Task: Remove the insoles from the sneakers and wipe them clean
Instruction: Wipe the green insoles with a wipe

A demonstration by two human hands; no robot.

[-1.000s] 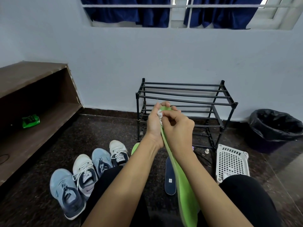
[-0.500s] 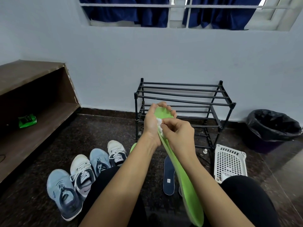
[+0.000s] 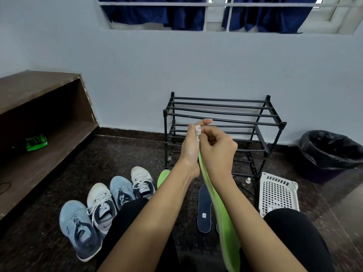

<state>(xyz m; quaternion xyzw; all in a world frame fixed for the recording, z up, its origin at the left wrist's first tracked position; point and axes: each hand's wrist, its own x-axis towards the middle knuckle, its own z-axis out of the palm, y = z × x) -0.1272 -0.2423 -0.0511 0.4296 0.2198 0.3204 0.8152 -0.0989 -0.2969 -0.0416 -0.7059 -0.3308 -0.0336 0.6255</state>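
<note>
A green insole held edge-on between both hands, with a wipe pressed at its toe end.

The green insole (image 3: 223,214) is held up over the floor (image 3: 127,154), its heel end down by the lap and its toe end up between the hands. The left hand (image 3: 189,152) is laid against its left face with fingers raised behind the tip, and appears to be clamped on it, though the thumb is partly hidden. The right hand (image 3: 218,152) is closed against the right face, and a small white wipe (image 3: 198,132) is pinched in its curled fingers at the toe. A second green insole (image 3: 163,176) and a dark blue insole (image 3: 204,209) are seen on the floor below the hands. Four sneakers (image 3: 102,205) are lined up to the left, and a black shoe rack (image 3: 225,114) stands at the wall behind.
</note>
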